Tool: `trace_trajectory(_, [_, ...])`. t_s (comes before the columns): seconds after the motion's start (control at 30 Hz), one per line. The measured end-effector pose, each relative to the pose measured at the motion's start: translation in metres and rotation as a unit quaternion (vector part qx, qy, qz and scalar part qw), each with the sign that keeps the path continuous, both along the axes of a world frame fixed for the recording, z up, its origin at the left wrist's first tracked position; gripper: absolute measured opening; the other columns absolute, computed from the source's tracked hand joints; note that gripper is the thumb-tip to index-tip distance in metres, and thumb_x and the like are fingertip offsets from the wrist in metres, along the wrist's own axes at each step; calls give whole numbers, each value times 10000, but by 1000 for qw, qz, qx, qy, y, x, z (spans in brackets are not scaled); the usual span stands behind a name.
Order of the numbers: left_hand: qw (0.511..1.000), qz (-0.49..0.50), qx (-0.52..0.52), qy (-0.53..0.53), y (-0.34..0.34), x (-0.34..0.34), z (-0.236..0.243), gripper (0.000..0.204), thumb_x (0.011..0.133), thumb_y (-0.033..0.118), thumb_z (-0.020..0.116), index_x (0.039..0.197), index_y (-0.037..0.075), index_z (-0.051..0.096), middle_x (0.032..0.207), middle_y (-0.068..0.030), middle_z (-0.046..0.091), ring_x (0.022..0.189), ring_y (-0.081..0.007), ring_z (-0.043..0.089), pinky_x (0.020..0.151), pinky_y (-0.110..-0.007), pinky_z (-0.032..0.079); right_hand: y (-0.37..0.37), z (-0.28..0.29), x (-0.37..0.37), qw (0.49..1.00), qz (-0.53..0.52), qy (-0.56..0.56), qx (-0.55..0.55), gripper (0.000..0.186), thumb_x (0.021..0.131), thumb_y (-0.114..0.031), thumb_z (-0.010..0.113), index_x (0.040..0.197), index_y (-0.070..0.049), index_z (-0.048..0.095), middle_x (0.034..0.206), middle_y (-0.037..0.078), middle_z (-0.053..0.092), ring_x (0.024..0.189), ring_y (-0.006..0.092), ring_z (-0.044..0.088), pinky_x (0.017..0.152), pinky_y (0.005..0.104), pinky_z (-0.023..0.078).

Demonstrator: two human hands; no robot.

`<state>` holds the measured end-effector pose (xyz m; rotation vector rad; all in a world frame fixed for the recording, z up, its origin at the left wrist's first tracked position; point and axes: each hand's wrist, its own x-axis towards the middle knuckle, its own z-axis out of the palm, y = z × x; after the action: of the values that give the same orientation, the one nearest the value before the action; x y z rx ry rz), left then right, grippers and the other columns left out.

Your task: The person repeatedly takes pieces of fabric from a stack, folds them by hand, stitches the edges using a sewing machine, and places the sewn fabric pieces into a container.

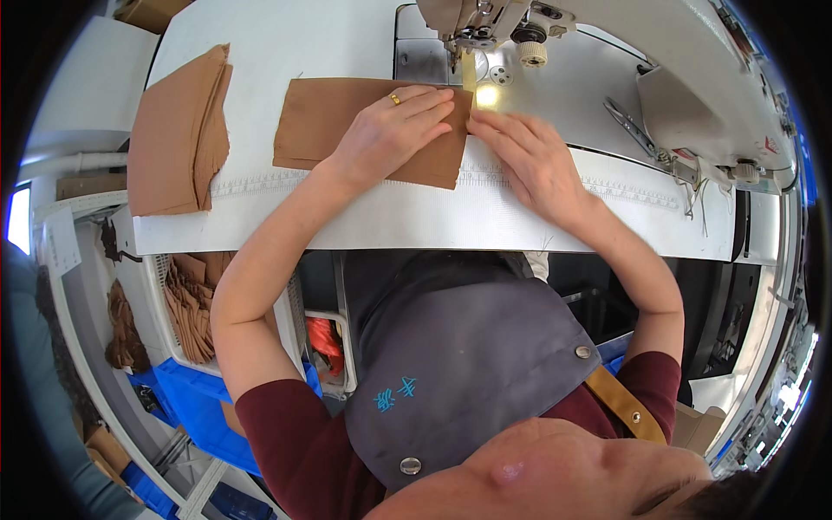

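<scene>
A brown fabric piece (368,117) lies flat on the white table (390,221), its right edge beside the needle area of the sewing machine (472,35). My left hand (399,130) rests palm down on that piece, fingers stretched out, a ring on one. At the fabric's right edge, my right hand (529,160) has its fingers extended and slightly bent, fingertips touching the edge; its thumb is mostly hidden. A yellowish strip (469,69) runs beside the presser foot, near a small bright light on the metal plate.
A stack of brown pieces (173,139) lies at the table's left. Scissors (633,126) rest right of the needle. A printed ruler (624,191) crosses the table. Below left are a white basket of brown pieces (186,308), a blue bin (199,416) and a container with red material (325,342).
</scene>
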<state>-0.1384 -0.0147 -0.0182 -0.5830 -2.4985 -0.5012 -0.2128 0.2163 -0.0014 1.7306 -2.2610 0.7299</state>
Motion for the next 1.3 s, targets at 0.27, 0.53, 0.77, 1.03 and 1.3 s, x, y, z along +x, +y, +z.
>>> trace_trajectory(0.27, [998, 60, -2, -22, -4, -21, 2, 277, 867, 150, 683, 1103, 5, 676, 1188, -91, 665, 1087, -256, 608, 898, -353, 524, -31, -12, -48, 996, -15, 89, 28, 455, 779, -27, 627, 1232, -63, 614, 1271, 43, 603, 1083, 253, 565, 887, 362, 465])
trace_trajectory(0.53, [997, 78, -23, -9, -9, -32, -3, 279, 875, 164, 666, 1135, 65, 694, 1211, -4, 667, 1019, -222, 597, 877, -326, 523, -34, -18, -53, 996, -33, 73, 43, 462, 780, -12, 630, 1239, -60, 606, 1289, 39, 600, 1124, 238, 568, 825, 346, 484])
trace_trajectory(0.77, [997, 73, -9, -29, -12, -32, -2, 273, 887, 165, 651, 1138, 71, 698, 1213, 11, 668, 1035, -213, 588, 884, -324, 520, -34, -15, -49, 997, -35, 72, 20, 449, 767, -19, 638, 1214, -61, 619, 1251, 59, 612, 1033, 230, 603, 787, 343, 482])
trace_trajectory(1.03, [996, 76, 1, -35, -16, -38, -4, 268, 893, 178, 642, 1136, 81, 699, 1200, 6, 671, 1076, -214, 575, 895, -341, 512, -20, -8, -28, 994, 99, 46, -25, 290, 715, -50, 676, 1002, -72, 712, 1108, 26, 671, 900, 213, 599, 779, 346, 497])
trace_trajectory(1.3, [996, 85, -39, -7, -31, -67, -6, 207, 892, 209, 632, 1033, 81, 714, 1041, -4, 704, 1027, -214, 614, 867, -336, 515, -31, -9, -46, 995, 59, 71, -36, 335, 715, -10, 672, 1041, -86, 695, 1124, 32, 660, 921, 238, 587, 787, 364, 492])
